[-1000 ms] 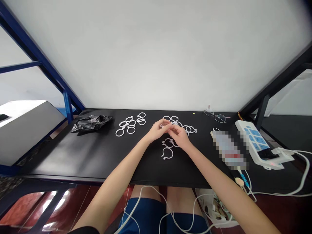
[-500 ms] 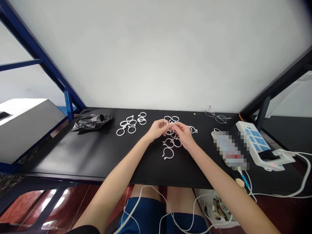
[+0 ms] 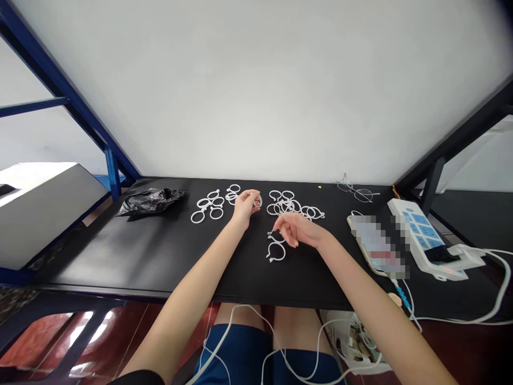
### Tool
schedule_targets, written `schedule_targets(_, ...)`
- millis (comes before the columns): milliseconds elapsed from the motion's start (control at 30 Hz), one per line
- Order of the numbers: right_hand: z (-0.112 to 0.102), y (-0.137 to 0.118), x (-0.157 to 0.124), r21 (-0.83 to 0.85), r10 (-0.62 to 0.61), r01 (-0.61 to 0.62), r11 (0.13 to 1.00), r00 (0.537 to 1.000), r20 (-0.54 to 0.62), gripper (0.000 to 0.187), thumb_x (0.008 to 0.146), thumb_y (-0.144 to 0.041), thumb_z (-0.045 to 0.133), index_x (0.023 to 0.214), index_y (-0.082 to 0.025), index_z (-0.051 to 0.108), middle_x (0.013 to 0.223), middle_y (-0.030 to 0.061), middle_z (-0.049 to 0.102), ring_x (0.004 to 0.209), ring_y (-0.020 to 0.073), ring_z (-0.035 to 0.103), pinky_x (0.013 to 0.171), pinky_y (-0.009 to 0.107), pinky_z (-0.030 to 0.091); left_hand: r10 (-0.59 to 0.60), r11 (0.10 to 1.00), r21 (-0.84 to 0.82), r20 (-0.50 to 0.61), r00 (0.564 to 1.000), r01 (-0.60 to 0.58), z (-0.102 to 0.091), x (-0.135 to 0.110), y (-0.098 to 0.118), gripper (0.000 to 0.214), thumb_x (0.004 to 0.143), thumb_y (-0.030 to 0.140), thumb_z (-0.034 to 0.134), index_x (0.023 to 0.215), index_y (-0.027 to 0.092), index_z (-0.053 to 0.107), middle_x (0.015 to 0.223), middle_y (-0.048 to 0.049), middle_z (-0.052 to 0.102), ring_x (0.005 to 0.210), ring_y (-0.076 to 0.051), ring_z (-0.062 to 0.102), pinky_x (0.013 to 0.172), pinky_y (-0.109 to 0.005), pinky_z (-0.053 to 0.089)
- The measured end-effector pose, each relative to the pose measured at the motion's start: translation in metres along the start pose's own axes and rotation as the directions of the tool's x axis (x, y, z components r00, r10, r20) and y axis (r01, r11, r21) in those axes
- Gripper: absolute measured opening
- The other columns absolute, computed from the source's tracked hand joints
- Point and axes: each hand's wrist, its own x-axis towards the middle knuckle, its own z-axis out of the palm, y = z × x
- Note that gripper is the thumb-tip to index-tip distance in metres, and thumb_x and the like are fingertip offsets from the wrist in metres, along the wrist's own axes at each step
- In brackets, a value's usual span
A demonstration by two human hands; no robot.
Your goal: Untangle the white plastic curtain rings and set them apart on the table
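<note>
Pinched in the fingers of my left hand [image 3: 244,208] is a white plastic ring [image 3: 260,201], partly hidden behind the fingertips. My right hand [image 3: 298,229] hovers palm-down with loosely bent fingers apart, and nothing shows in it. Its fingertips are over a white ring with an open clasp [image 3: 276,239], which the hand partly covers. Nearer me lies another unclasped ring [image 3: 284,252]. Behind the right hand is a loose pile of white rings [image 3: 295,206]. Left of my left hand lies a second group of rings [image 3: 217,213], several of which look closed.
A crumpled black plastic bag [image 3: 152,203] lies at the left of the black table [image 3: 120,256]. To the right are glasses [image 3: 363,195], a phone [image 3: 377,246] on a cable and a white power strip [image 3: 425,235]. The white wall [image 3: 256,96] rises behind.
My hands have parted. The left has moved left with a ring in its fingers. The right has shifted slightly nearer me, over the unclasped rings.
</note>
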Motion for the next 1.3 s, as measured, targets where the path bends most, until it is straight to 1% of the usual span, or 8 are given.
schedule_targets(67, 0.001, 0.0, -0.003, -0.036, 0.117, -0.112, 0.993, 0.965, 0.235, 0.044, 0.083, -0.05, 0.061, 0.1, -0.011, 0.067, 0.074, 0.0081, 0.071, 0.051, 0.0117, 0.063, 0.047, 0.021, 0.049, -0.009, 1.0, -0.023, -0.026, 1.0, 0.009, -0.001, 0.0, 0.001, 0.019, 0.067, 0.026, 0.071, 0.08, 0.016, 0.061, 0.067, 0.0021, 0.055, 0.054, -0.005, 0.049, 0.05, -0.019, 0.044)
schedule_targets(167, 0.003, 0.002, -0.003, -0.066, 0.156, -0.142, 0.988, 0.938, 0.309, 0.043, 0.081, -0.042, 0.067, 0.112, -0.013, 0.064, 0.106, 0.0147, 0.07, 0.094, 0.0205, 0.069, 0.074, 0.027, 0.055, -0.001, 0.999, -0.039, -0.059, 0.998, -0.001, 0.0, 0.0, 0.003, 0.017, 0.068, 0.024, 0.069, 0.081, 0.016, 0.061, 0.074, -0.0001, 0.059, 0.055, -0.005, 0.05, 0.051, -0.019, 0.044)
schedule_targets(267, 0.003, 0.003, -0.001, -0.058, 0.096, -0.086, 0.995, 0.975, 0.201, 0.041, 0.081, -0.038, 0.069, 0.115, -0.015, 0.064, 0.111, 0.0137, 0.069, 0.105, 0.0213, 0.065, 0.092, 0.034, 0.05, -0.001, 0.999, -0.049, -0.064, 0.998, -0.003, 0.001, -0.001, 0.004, 0.015, 0.069, 0.025, 0.067, 0.079, 0.016, 0.06, 0.076, -0.0008, 0.06, 0.057, -0.006, 0.052, 0.053, -0.02, 0.045)
schedule_targets(467, 0.003, 0.002, 0.001, -0.034, 0.018, -0.018, 0.999, 1.0, 0.013, 0.041, 0.081, -0.04, 0.068, 0.114, -0.016, 0.065, 0.113, 0.0124, 0.069, 0.106, 0.021, 0.065, 0.098, 0.039, 0.047, -0.002, 1.0, 0.002, -0.043, 0.999, 0.002, 0.0, -0.004, 0.005, 0.015, 0.07, 0.026, 0.065, 0.082, 0.018, 0.06, 0.083, -0.0023, 0.063, 0.067, -0.01, 0.058, 0.055, -0.02, 0.045)
schedule_targets(633, 0.004, 0.004, 0.005, 0.027, -0.012, 0.016, 1.0, 0.99, -0.142, 0.036, 0.08, -0.04, 0.069, 0.108, -0.018, 0.067, 0.108, 0.0108, 0.071, 0.104, 0.02, 0.065, 0.095, 0.036, 0.049, -0.006, 1.0, 0.019, -0.024, 1.0, 0.007, -0.001, -0.003, 0.004, 0.019, 0.07, 0.02, 0.059, 0.09, 0.018, 0.061, 0.092, -0.0051, 0.067, 0.073, -0.012, 0.061, 0.057, -0.021, 0.047)
schedule_targets(833, 0.002, 0.007, 0.011, 0.098, -0.048, 0.085, 0.992, 0.944, -0.327, 0.032, 0.079, -0.044, 0.069, 0.096, -0.018, 0.071, 0.1, 0.0094, 0.073, 0.097, 0.0203, 0.067, 0.088, 0.033, 0.052, -0.005, 1.0, 0.009, 0.038, 0.999, 0.004, -0.002, -0.004, 0.005, 0.033, 0.069, 0.013, 0.048, 0.099, 0.016, 0.06, 0.11, -0.0106, 0.068, 0.093, -0.019, 0.065, 0.065, -0.027, 0.052)
schedule_targets(1033, 0.002, 0.007, 0.013, 0.132, -0.06, 0.12, 0.984, 0.919, -0.389, 0.032, 0.078, -0.046, 0.069, 0.091, -0.017, 0.072, 0.096, 0.0095, 0.073, 0.095, 0.0203, 0.068, 0.088, 0.033, 0.052, 0.012, 1.0, 0.006, 0.096, 0.995, -0.013, -0.006, -0.001, 0.002, 0.049, 0.058, 0.006, 0.044, 0.104, 0.016, 0.059, 0.114, -0.0112, 0.067, 0.101, -0.022, 0.064, 0.073, -0.032, 0.055)
schedule_targets(1300, 0.005, 0.006, 0.014, 0.149, -0.065, 0.138, 0.979, 0.909, -0.412, 0.029, 0.079, -0.045, 0.068, 0.087, -0.017, 0.072, 0.093, 0.0095, 0.074, 0.094, 0.0198, 0.068, 0.089, 0.033, 0.052, 0.014, 0.998, -0.059, 0.103, 0.995, -0.008, -0.003, -0.001, 0.002, 0.049, 0.059, 0.006, 0.042, 0.105, 0.013, 0.056, 0.106, -0.013, 0.069, 0.095, -0.021, 0.067, 0.076, -0.034, 0.055)
